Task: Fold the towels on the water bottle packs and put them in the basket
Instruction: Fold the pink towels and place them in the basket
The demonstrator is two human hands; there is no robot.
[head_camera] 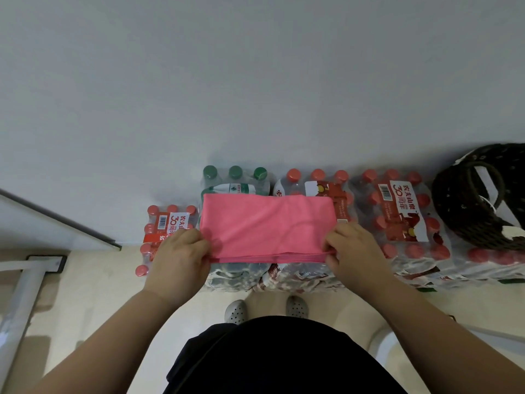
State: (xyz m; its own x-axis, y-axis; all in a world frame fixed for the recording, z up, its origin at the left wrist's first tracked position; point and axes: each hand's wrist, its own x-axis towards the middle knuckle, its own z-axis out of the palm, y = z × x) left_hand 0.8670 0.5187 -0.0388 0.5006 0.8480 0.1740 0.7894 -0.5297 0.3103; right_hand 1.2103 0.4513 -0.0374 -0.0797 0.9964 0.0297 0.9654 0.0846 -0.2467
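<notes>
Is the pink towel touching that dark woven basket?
Apart. The head view shows a red-capped bottle pack between the pink towel and the basket.

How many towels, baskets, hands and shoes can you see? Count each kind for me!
Pink towel: 1
Basket: 1
Hands: 2, the left hand and the right hand, both pinching the towel's near edge
Grey shoes: 2
Total: 6

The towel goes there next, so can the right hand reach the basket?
Probably yes: the right hand pinches the pink towel, and only red-capped bottle packs lie between it and the basket.
</notes>
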